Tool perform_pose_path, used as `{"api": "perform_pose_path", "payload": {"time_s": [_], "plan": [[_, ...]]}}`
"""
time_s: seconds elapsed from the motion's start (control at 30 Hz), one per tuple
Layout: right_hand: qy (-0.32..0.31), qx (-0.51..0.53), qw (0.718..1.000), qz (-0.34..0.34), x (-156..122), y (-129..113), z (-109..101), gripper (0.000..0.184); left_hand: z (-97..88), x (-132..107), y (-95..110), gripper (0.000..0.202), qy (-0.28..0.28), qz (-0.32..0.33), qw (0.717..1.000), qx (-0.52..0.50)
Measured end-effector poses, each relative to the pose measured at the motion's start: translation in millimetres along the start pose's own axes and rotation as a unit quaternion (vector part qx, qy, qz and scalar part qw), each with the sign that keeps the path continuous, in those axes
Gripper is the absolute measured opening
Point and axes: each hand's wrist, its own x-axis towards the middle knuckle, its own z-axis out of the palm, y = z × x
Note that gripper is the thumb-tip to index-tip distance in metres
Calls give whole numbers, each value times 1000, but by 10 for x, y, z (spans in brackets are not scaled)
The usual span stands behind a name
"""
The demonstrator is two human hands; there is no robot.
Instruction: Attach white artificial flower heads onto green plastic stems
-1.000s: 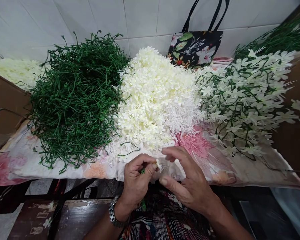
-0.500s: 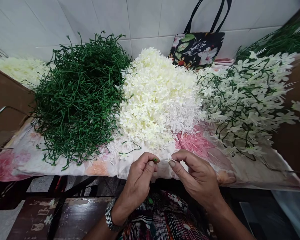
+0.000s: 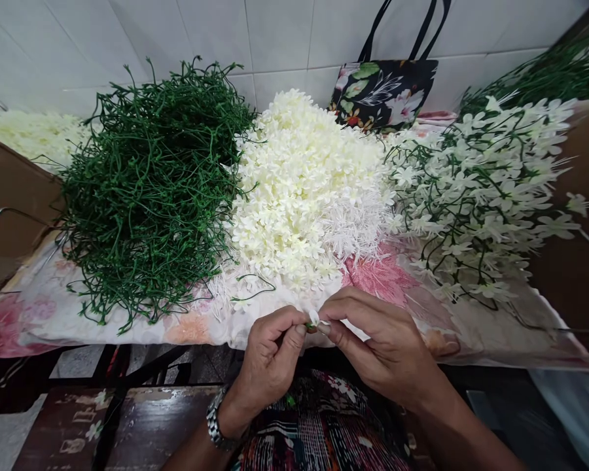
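My left hand [image 3: 275, 353] pinches a green artificial stem [image 3: 309, 325] between thumb and forefinger; only its tip shows. Against that tip, my right hand [image 3: 377, 340] holds a small white artificial flower [image 3: 315, 318] in a pinch. The two sets of fingertips almost meet over the cloth's front edge. Behind them rises a heap of loose cream-white flowers [image 3: 289, 190], with thin white stamens [image 3: 358, 226] on its right side. A tangled pile of green stems [image 3: 147, 190] is at the left. White flowers joined to stems [image 3: 476, 190] lie at the right.
A floral cloth [image 3: 142, 337] covers the work surface. One loose green stem [image 3: 255, 291] lies before the heap. Brown boxes [image 3: 14, 209] flank the surface. A black floral bag [image 3: 383, 95] leans on the tiled wall [image 3: 279, 39]. Below is a dark wooden seat [image 3: 152, 418].
My right hand has moved left and brought the white flower against the green stem tip in my left hand. The gap between the hands has closed. The view has shifted slightly.
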Motion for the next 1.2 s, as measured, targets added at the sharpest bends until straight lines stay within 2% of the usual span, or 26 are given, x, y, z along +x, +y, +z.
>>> {"api": "perform_pose_path", "payload": {"time_s": [0.13, 0.27, 0.57, 0.77, 0.93, 1.2], "plan": [[-19, -47, 999, -12, 1, -5, -11, 14, -15, 37, 39, 25, -1, 45, 997, 57], [-20, -97, 995, -26, 7, 20, 10, 19, -4, 69, 10, 25, -3, 54, 994, 99], [17, -38, 999, 2, -1, 167, 132, 17, 40, 118, -65, 29, -2, 51, 993, 109], [7, -32, 999, 4, -16, 198, 126, 17, 49, 113, -69, 28, -7, 69, 987, 143], [-3, -38, 999, -1, -21, 211, 123, 16, 71, 112, -66, 28, -24, 53, 986, 159], [-14, -66, 998, -18, -30, 241, 119, 17, 98, 122, -94, 25, -32, 61, 980, 185]]}}
